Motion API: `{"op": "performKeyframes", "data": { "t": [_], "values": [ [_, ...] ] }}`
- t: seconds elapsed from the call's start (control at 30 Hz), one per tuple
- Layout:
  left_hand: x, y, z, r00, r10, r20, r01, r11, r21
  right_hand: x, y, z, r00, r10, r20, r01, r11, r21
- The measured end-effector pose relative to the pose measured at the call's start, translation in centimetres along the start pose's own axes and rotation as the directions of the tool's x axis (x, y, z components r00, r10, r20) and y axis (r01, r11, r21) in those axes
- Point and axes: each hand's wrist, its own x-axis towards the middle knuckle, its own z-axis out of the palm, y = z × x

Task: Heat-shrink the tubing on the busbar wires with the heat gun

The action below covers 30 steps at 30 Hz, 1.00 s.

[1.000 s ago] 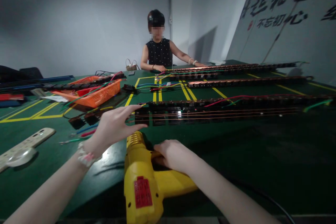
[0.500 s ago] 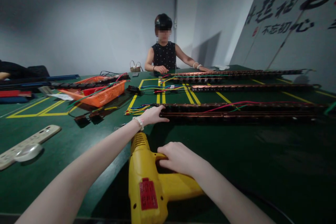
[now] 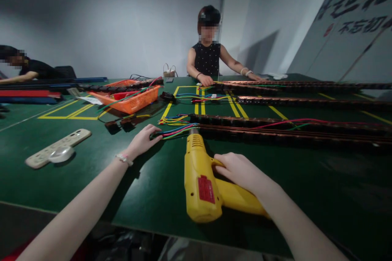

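My right hand [image 3: 237,168] grips a yellow heat gun [image 3: 199,183], its fingers around the handle near the trigger. The gun's metal nozzle [image 3: 194,130] points away from me at the near end of a long dark strip assembly [image 3: 275,134] with copper-coloured edges. From that end, a bundle of coloured wires [image 3: 177,131], blue, pink and green among them, runs left. My left hand [image 3: 143,140] pinches the loose ends of this bundle, which its fingers partly hide. Just behind, yellow wires [image 3: 174,120] come out of a second dark strip [image 3: 220,120].
An orange basket [image 3: 131,104] holding a strip and wires stands at the left back. Nearer lie a power strip [image 3: 58,147] and a roll of clear tape [image 3: 61,154]. More strips [image 3: 306,102] lie behind. One person [image 3: 207,55] faces me; another [image 3: 33,69] works far left.
My left hand has moved left off the strip and now holds the wire ends out. The heat gun's nozzle has come up to the wires. The view has shifted left.
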Motion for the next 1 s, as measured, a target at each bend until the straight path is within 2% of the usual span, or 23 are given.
{"op": "performKeyframes", "data": {
  "t": [0.1, 0.2, 0.33, 0.47, 0.67, 0.87, 1.0],
  "values": [
    [-0.3, 0.0, -0.8, 0.993, -0.121, 0.002, 0.121, 0.988, 0.098, 0.0, 0.1, -0.1, 0.999, 0.043, -0.012, -0.043, 0.999, -0.006],
    [-0.1, 0.5, -1.5, 0.964, -0.261, 0.047, 0.25, 0.955, 0.161, 0.1, 0.3, -0.1, 0.998, 0.068, -0.001, -0.068, 0.998, -0.008],
    [-0.1, 1.0, -1.8, 0.932, -0.339, 0.125, 0.318, 0.934, 0.16, 0.8, 0.8, 0.3, 0.995, 0.101, 0.005, -0.101, 0.994, -0.032],
    [0.1, 1.0, -1.4, 0.914, -0.378, 0.149, 0.351, 0.919, 0.177, 1.6, 0.8, 0.6, 0.995, 0.097, -0.001, -0.097, 0.993, -0.067],
    [0.4, 0.2, -0.8, 0.916, -0.391, 0.095, 0.38, 0.918, 0.116, 2.5, -1.8, 1.0, 0.999, 0.026, -0.028, -0.029, 0.994, -0.101],
    [0.5, -0.3, -0.6, 0.899, -0.437, -0.001, 0.436, 0.897, 0.066, 4.1, -5.2, 2.0, 0.998, -0.058, -0.021, 0.055, 0.991, -0.121],
    [0.5, -0.3, -0.5, 0.889, -0.457, -0.022, 0.458, 0.888, 0.052, 5.2, -7.2, 2.4, 0.993, -0.113, -0.026, 0.109, 0.986, -0.124]
  ]
}}
